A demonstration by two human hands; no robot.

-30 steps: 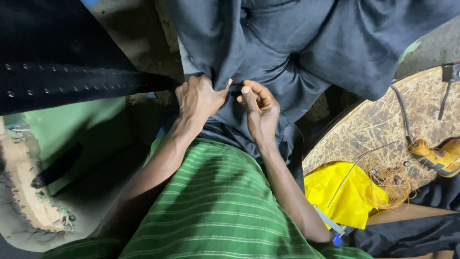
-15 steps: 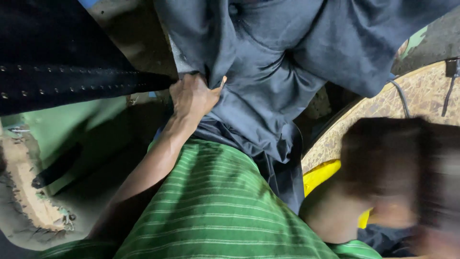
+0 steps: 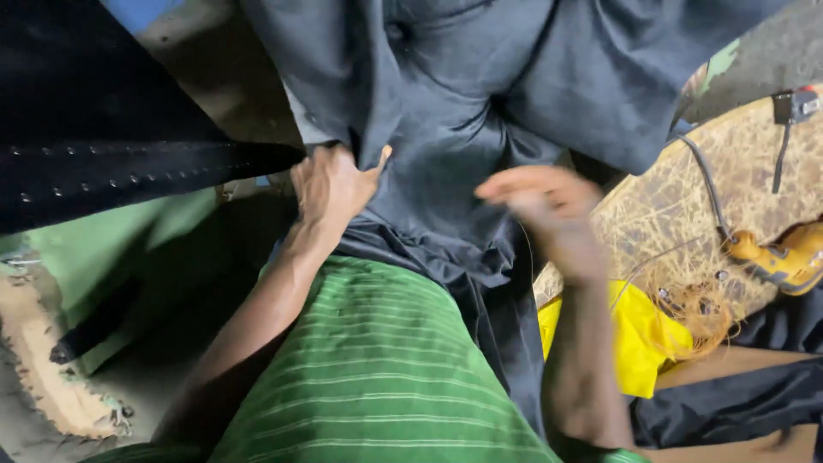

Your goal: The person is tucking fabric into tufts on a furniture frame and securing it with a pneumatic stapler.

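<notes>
A large dark grey garment point(image 3: 463, 111) hangs down over my lap, which is covered by green striped cloth point(image 3: 377, 369). My left hand point(image 3: 330, 184) clutches a fold of the grey garment at its left edge, thumb pressed on the fabric. Just right of the fold, my right hand point(image 3: 540, 201) hovers in front of the garment. It is blurred with motion, its fingers drawn together. Whether it pinches anything is hidden by the blur.
A black studded cloth point(image 3: 103, 154) lies at the upper left. To the right is a mottled tan board point(image 3: 677, 214) with a dark cable point(image 3: 707, 184), an orange tool point(image 3: 784, 257) and tangled thread point(image 3: 699, 309). Yellow cloth point(image 3: 639, 339) and black cloth point(image 3: 729, 403) lie below it.
My right hand left the grey garment, swung out to the lower right, and has come back up near the fold. My left hand has kept its grip.
</notes>
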